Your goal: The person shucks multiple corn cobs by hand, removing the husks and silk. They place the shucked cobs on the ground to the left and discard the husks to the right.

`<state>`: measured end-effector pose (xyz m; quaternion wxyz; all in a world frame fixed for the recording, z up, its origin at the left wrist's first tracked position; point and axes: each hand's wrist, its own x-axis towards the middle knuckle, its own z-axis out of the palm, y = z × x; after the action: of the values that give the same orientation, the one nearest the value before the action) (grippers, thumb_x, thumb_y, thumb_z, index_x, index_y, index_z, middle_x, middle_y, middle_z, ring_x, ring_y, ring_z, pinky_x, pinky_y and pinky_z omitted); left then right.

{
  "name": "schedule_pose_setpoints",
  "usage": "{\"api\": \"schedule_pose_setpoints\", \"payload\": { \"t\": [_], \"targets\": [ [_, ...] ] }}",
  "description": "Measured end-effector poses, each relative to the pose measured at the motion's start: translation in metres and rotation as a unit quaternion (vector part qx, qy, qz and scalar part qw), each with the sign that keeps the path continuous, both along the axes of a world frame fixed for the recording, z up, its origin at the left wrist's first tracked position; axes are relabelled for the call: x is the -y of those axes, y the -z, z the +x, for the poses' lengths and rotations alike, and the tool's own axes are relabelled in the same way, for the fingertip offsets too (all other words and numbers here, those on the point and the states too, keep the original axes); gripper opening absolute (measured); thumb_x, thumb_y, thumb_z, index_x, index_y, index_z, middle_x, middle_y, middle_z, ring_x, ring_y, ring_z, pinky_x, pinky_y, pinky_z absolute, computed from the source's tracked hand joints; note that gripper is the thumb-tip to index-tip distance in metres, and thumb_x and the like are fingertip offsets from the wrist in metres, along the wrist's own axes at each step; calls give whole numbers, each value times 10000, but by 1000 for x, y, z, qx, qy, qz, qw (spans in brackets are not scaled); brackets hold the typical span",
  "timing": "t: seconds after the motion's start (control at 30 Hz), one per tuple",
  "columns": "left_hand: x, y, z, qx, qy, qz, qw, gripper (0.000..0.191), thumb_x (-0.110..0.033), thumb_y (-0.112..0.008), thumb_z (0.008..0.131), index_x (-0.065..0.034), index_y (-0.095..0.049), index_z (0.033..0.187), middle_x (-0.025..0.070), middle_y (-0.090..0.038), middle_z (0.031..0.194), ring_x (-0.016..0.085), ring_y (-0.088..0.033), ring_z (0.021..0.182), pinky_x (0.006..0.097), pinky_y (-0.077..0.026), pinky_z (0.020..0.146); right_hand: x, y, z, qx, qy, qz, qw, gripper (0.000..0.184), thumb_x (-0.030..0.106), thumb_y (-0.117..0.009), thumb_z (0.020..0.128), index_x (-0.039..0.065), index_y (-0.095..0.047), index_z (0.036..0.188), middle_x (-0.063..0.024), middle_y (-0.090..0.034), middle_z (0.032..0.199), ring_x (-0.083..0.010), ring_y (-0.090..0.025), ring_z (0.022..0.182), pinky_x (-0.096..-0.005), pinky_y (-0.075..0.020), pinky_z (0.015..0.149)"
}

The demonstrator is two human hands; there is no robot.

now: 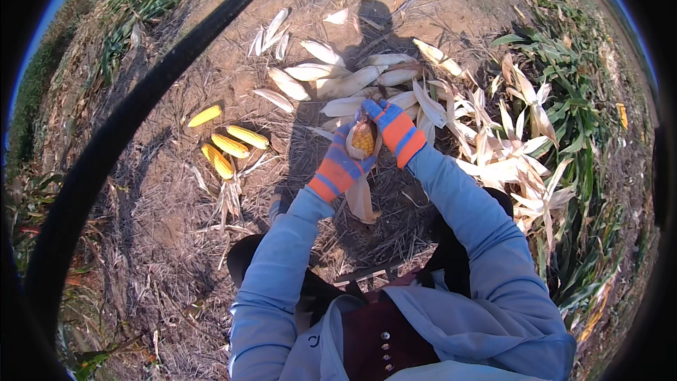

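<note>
An ear of corn (363, 139) with yellow kernels partly bared sits between my hands, its pale dry husk still around the sides. My left hand (341, 164), in a blue and orange knit glove, grips the ear from the left and below. At the ear's top end, the gloved fingers of my right hand (394, 129) pinch the husk and silk. A loose husk leaf (361, 200) hangs below the ear. Just beyond my hands lies a pile of unhusked ears (349, 82) in pale husks.
Several bare yellow cobs (230, 145) lie on the straw-covered soil to the left. Stripped husks (489, 143) are heaped at the right, beside green corn stalks (576, 111). A black cable (153, 82) crosses the view at left. My shadow falls over the pile.
</note>
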<state>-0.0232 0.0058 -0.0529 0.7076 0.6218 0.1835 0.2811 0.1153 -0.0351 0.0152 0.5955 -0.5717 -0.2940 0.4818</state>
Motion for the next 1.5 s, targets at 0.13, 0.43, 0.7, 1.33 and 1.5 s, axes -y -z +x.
{"api": "schedule_pose_setpoints", "payload": {
  "t": [0.13,0.43,0.7,1.33,1.5],
  "targets": [
    [-15,-1,-1,26,-76,18,997,656,9,-679,655,-69,-320,1199,73,-440,1139,125,-462,993,273,-433,835,-4,16,7,-148,64,13,987,273,311,-481,870,55,-577,858,-17,-583,780,-106,-530,702,-238,-439,635],
    [-16,-25,-6,-1,-113,-44,993,353,-17,-638,719,7,-496,1042,34,-571,909,101,-527,820,235,-432,739,-15,33,13,-387,119,30,914,292,323,-426,896,116,-451,691,34,-364,572,-89,-315,481,-230,-295,456],
    [-38,-18,-11,37,-286,-199,937,421,-27,-682,683,-13,-478,1051,42,-562,940,136,-553,803,260,-466,719,0,8,11,-316,34,-6,948,324,369,-447,879,133,-446,657,53,-323,539,-74,-293,474,-224,-265,451],
    [-21,-16,-5,-83,-231,4,970,373,19,-570,740,-20,-412,1076,72,-552,994,140,-559,853,231,-451,738,11,-12,25,199,-90,-7,976,463,171,-634,747,23,-448,1144,-95,-568,998,-164,-540,895,-289,-440,769],
    [3,3,11,39,-86,-241,966,331,-62,-522,801,-27,-400,1106,76,-542,1038,152,-533,914,263,-422,808,4,-15,-1,272,-177,37,945,431,197,-637,733,52,-493,1113,-92,-581,973,-164,-548,871,-294,-442,767]
  ]
}}
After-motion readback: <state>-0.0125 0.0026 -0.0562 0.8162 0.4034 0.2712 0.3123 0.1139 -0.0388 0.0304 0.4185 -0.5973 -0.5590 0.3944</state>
